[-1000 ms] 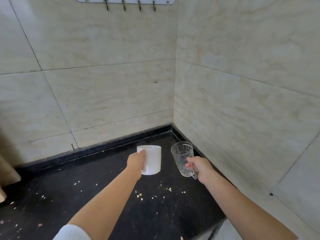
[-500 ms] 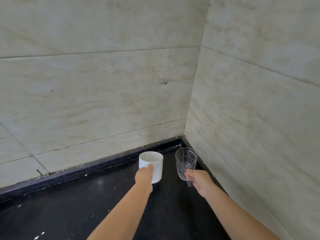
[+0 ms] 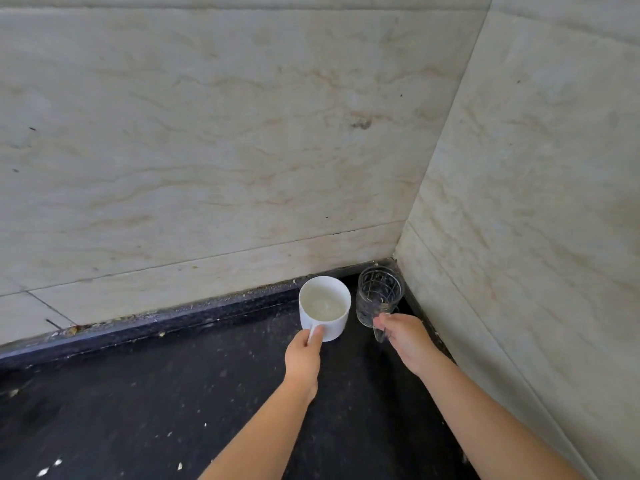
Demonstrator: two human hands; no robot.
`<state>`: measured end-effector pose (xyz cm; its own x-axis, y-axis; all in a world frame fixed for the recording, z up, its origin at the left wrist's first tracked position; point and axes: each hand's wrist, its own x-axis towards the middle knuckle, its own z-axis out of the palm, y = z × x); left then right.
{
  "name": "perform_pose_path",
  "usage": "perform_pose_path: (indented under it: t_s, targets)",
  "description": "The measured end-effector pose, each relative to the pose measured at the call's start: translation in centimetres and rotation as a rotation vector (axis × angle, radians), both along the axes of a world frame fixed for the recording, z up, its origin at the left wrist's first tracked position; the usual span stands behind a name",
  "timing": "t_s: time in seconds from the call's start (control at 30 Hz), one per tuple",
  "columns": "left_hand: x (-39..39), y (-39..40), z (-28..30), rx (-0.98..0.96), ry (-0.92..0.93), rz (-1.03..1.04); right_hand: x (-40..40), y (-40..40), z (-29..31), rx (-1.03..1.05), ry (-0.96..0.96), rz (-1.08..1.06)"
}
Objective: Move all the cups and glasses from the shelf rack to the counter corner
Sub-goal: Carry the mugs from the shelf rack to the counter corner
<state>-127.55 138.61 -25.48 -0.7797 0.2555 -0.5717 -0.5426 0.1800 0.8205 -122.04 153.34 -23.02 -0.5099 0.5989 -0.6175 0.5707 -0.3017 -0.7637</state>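
Note:
A white mug (image 3: 323, 306) stands upright near the corner of the black counter (image 3: 173, 393), and my left hand (image 3: 304, 355) grips its handle from the near side. Right beside it, closer to the corner, is a clear patterned glass mug (image 3: 379, 296); my right hand (image 3: 407, 341) holds it by its handle. Both sit low at the counter surface; whether they rest on it I cannot tell. The shelf rack is out of view.
Two beige marble-tiled walls (image 3: 242, 150) meet at the corner just behind the glass. A low black upstand (image 3: 173, 320) runs along the back wall. Pale crumbs (image 3: 48, 467) lie scattered on the counter at the lower left.
Both hands have carried the white mug and the glass mug forward and down into the corner. The view has moved closer to the walls; the hook rail at the top is gone from sight.

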Motion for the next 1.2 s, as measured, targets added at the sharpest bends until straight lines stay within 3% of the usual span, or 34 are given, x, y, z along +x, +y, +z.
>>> perform_pose_path:
  t_s: [0.1, 0.3, 0.43, 0.57, 0.77, 1.03, 1.2]
  targets:
    - [-0.5, -0.1, 0.2, -0.067, 0.001, -0.044, 0.1, -0.4, 0.4, 0.100, -0.052, 0.073]
    - [-1.0, -2.6, 2.5, -0.372, 0.193, -0.140, 2.0, -3.2, 3.1, 0.968, -0.338, 0.433]
    - [-0.2, -8.9, 6.2, -0.716, 0.427, -0.274, 1.0, -8.4, 5.9, 1.181, -0.212, 0.747]
    - [2.0, -17.5, 9.6, -1.055, 0.591, -0.236, -0.8, -16.0, 8.6, 1.256, 0.057, 1.073]
    - [12.2, -35.7, 15.0, -1.483, 0.512, -0.020, 2.8, -34.2, 12.4, 1.317, 0.503, 1.436]
    - [33.2, -56.6, 19.5, -1.656, 0.281, 0.369, 16.5, -58.4, 17.3, 1.303, 0.931, 1.711]
    - [48.7, -67.8, 22.3, -1.743, 0.127, 0.541, 29.5, -72.7, 19.1, 1.223, 1.135, 1.811]
